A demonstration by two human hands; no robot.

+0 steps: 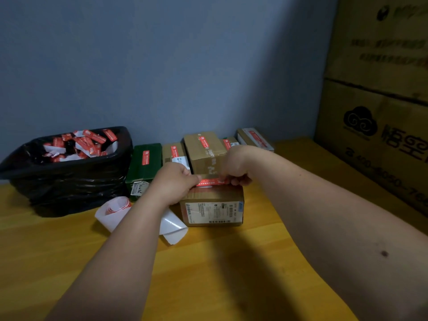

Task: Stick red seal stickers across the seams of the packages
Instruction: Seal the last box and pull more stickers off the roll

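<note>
Two hands, the left hand [177,181] and the right hand [236,166], pinch one red sticker [212,181] between them. One cardboard box [212,210] sits directly under that grip. Behind it stand five sealed packages: one green [144,164], four brown. One black bin [67,172] far left of the grip. One curled backing strip [172,227] below the left hand. Two large cartons [379,89] stacked at right.

Matt brown cardboard on the package [212,210], a glossy red sticker [212,182] on top, smooth yellow wood tabletop [58,239], shiny crinkled black plastic bin liner [69,181].
</note>
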